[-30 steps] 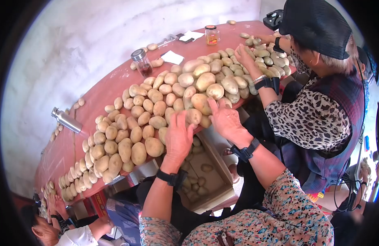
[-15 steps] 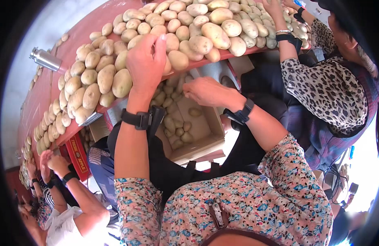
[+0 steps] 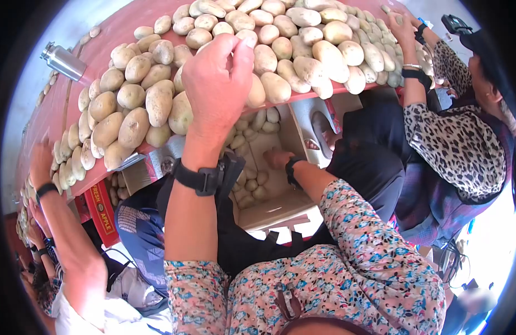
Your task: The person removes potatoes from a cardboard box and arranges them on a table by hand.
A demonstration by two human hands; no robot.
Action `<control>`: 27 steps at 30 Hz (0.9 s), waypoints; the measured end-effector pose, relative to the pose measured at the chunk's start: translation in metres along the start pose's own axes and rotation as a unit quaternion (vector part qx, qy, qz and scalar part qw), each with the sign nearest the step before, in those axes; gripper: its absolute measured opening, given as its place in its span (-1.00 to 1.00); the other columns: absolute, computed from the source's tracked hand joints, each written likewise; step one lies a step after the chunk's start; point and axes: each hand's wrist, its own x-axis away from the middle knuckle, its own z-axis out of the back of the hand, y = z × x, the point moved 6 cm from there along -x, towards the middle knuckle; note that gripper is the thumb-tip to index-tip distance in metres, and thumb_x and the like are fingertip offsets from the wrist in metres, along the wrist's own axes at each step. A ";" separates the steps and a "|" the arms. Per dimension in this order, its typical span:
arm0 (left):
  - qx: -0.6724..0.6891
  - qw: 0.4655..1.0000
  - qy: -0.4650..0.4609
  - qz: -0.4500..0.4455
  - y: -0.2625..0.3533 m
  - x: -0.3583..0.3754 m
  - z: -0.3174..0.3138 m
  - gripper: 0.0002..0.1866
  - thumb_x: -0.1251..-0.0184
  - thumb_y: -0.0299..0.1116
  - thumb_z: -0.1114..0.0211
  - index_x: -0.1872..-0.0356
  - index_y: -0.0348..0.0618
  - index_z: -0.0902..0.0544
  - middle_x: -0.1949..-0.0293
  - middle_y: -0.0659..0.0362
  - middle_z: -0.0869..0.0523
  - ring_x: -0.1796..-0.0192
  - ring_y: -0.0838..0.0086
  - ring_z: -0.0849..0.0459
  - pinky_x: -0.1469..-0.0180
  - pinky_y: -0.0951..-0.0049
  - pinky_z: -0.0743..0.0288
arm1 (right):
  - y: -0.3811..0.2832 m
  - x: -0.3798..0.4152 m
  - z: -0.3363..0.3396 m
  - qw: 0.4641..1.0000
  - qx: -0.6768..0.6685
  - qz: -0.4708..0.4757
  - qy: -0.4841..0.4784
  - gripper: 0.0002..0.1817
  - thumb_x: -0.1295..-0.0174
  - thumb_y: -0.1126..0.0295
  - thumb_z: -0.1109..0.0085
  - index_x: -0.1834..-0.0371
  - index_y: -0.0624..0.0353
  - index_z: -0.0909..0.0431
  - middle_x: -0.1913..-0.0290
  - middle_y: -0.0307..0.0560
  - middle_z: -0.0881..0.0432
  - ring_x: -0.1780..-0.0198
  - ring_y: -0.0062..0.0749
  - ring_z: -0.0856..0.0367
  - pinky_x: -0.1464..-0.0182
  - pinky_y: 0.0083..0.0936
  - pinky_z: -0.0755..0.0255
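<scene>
My left hand (image 3: 219, 84) is closed in a fist with the thumb on top, raised over the near edge of the potato heap (image 3: 149, 103); what its curled fingers hold, if anything, is hidden. Down inside the cardboard box (image 3: 277, 204) below the table edge, my right hand (image 3: 278, 159) reaches to the bottom with its back toward me. Its fingers are mostly out of sight, beside the loose potatoes (image 3: 249, 184) lying there. More potatoes sit at the far end of the box.
A red table (image 3: 121, 33) carries potatoes along its edge. A steel bottle (image 3: 63, 61) lies at the left. A person in a leopard-print sleeve (image 3: 453, 151) works at right; another person's arm (image 3: 73, 234) reaches in at left, near a red "Fresh Apple" box (image 3: 100, 212).
My right hand has moved down into the box, over where a lone potato lay. My left hand stays closed above the heap. The left neighbour's arm has reached forward to the table; the view has shifted slightly.
</scene>
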 end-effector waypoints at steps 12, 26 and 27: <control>0.009 0.998 0.017 -0.060 0.000 0.000 0.001 -0.88 -0.35 -0.47 -0.34 0.39 -0.27 -0.65 0.69 0.41 -0.44 0.62 0.83 -0.30 0.60 0.68 -0.13 | 0.007 -0.022 -0.054 0.998 0.049 -0.037 -0.008 -0.51 -0.31 0.36 0.11 -0.32 0.19 -0.40 -0.38 0.36 -0.33 -0.38 0.24 -0.36 -0.37 0.08 -0.22; 0.041 0.998 0.016 -0.039 0.004 0.000 -0.002 -0.85 -0.24 -0.45 -0.34 0.50 -0.22 -0.59 0.64 0.10 -0.53 0.62 0.32 -0.50 0.54 0.33 -0.35 | 0.022 -0.048 -0.050 0.988 -0.130 0.081 0.006 -0.64 -0.28 0.31 0.03 -0.04 0.23 -0.58 -0.15 0.05 -0.60 -0.14 -0.11 -0.61 -0.13 -0.27 -0.49; 0.040 0.998 0.017 -0.037 0.004 0.001 -0.001 -0.85 -0.24 -0.45 -0.34 0.50 -0.22 -0.59 0.64 0.10 -0.53 0.62 0.32 -0.50 0.54 0.33 -0.35 | 0.007 -0.046 -0.035 0.975 -0.191 0.116 -0.007 -0.62 -0.26 0.27 -0.03 -0.05 0.26 -0.57 -0.12 0.02 -0.63 -0.11 -0.16 -0.62 -0.11 -0.33 -0.50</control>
